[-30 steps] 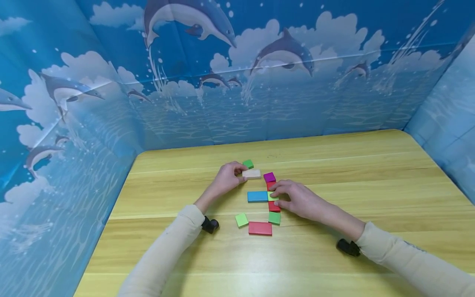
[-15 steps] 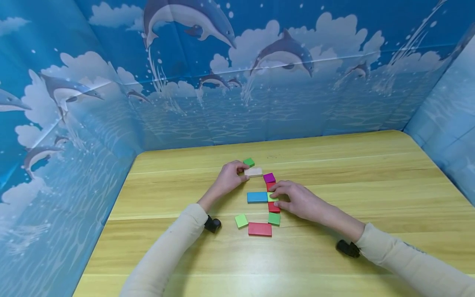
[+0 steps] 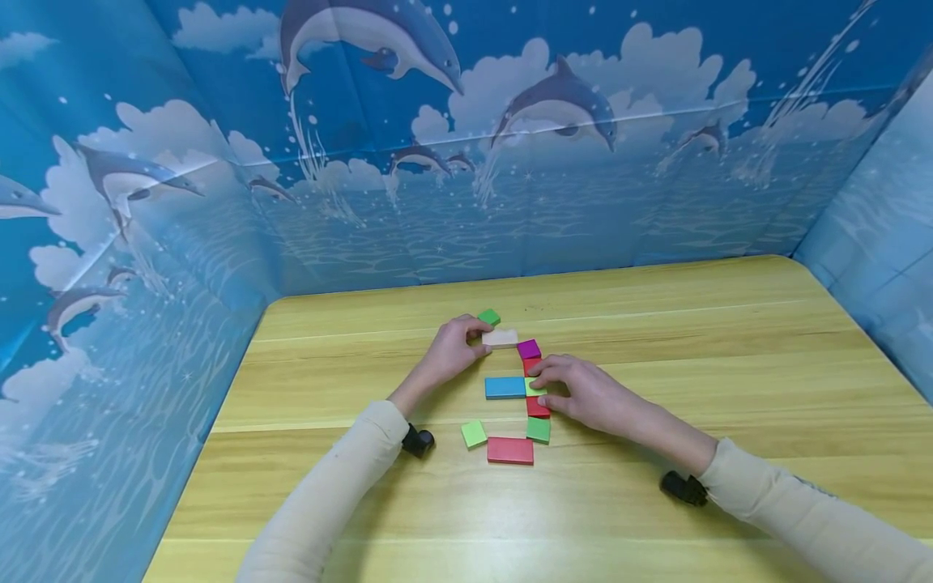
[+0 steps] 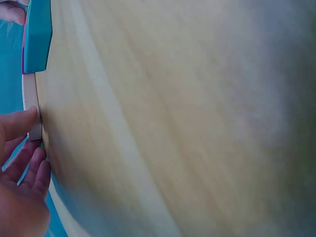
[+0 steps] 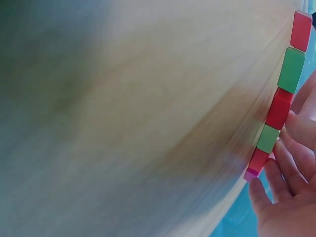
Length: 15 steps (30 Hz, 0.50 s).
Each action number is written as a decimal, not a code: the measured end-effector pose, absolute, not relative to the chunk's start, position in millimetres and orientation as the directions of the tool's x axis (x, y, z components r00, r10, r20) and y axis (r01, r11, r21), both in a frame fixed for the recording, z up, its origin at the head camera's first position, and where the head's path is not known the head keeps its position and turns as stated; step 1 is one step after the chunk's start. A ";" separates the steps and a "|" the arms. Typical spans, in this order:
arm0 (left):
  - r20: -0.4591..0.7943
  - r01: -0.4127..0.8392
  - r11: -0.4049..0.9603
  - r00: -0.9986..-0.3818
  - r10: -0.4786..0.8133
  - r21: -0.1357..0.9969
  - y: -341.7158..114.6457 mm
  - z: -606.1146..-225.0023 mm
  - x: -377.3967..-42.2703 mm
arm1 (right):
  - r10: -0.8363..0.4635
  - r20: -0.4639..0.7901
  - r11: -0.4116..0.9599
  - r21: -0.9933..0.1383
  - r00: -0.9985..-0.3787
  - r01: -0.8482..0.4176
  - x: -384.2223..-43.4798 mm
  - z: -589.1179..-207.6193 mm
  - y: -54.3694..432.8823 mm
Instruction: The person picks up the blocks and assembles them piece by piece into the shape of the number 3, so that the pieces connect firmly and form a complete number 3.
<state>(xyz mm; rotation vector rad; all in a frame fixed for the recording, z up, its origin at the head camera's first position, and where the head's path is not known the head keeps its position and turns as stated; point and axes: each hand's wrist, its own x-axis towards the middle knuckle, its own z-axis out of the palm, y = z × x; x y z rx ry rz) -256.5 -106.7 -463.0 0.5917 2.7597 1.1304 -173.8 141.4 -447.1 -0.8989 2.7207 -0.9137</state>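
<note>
My left hand (image 3: 453,346) pinches a pale wooden block (image 3: 501,338) by its left end, thumb on the near side, as the left wrist view also shows. Its right end lies close to a purple block (image 3: 529,349), which tops a column of small blocks. Down that column come a red block (image 3: 532,367), a light green block (image 3: 535,387), another red block (image 3: 538,407) and a green block (image 3: 538,430). My right hand (image 3: 586,390) rests its fingertips along the column's right side, at the red and light green blocks, fingers loosely bent. A blue block (image 3: 504,388) adjoins the column's left side.
Behind the pale block lies a green block (image 3: 489,317). Toward the front are a long red block (image 3: 510,450) and a tilted light green block (image 3: 474,434). All lie on a wooden table (image 3: 692,324), with a dolphin-print curtain (image 3: 525,219) along its far edge.
My left hand has slid the pale block slightly to the right and away, toward the purple block. The right hand has stayed in place at the column.
</note>
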 end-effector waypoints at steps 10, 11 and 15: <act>0.138 0.303 0.566 -0.939 0.315 0.767 -113.0 -461.6 -254.6 | -0.584 0.044 0.644 -0.584 -0.811 -0.495 -172.7 -446.1 141.9; 0.143 0.293 0.559 -0.944 0.297 0.776 -112.8 -460.4 -254.7 | -0.585 0.044 0.643 -0.584 -0.810 -0.496 -172.5 -446.0 142.1; 0.148 0.252 0.541 -0.962 0.229 0.802 -109.6 -456.4 -257.5 | -0.590 0.047 0.637 -0.587 -0.806 -0.501 -172.1 -446.1 142.4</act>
